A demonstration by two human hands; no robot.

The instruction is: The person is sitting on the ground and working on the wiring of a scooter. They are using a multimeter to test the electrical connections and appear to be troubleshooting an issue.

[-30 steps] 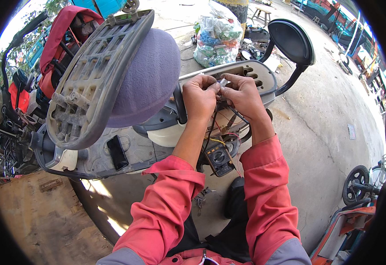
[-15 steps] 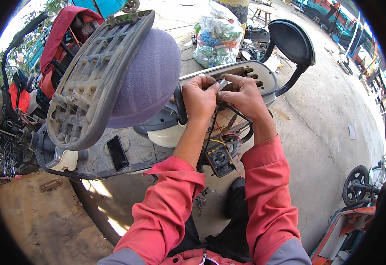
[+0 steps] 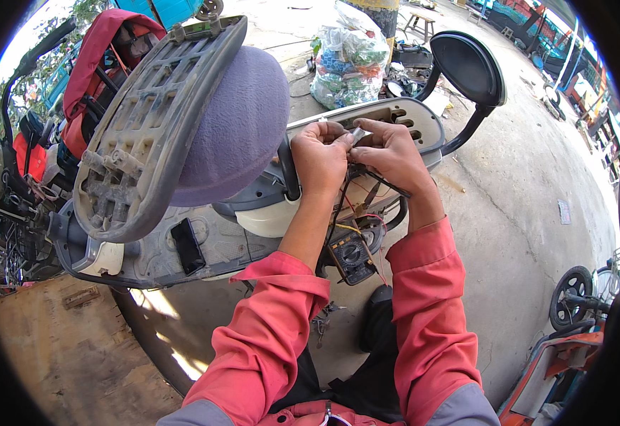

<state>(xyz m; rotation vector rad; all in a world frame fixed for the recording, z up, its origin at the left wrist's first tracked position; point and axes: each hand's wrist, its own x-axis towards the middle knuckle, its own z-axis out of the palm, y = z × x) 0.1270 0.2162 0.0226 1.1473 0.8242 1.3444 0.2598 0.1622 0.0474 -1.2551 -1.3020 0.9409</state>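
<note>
Bright daylight washes the concrete floor [image 3: 509, 227]; edges bend.

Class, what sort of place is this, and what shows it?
Probably an open-air repair yard: a scooter with its seat tipped up, a multimeter, and sunlit concrete ground.

Around our fingers [image 3: 375, 128] we see: left, seat [image 3: 182, 121]; lower left, phone [image 3: 187, 246] on footboard [image 3: 228, 238]; below, multimeter [image 3: 352, 257]; upper right, backrest [image 3: 468, 67].

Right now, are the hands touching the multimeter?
Apart: the head view shows the multimeter clear of the left hand and right hand, wires visible between.
</note>
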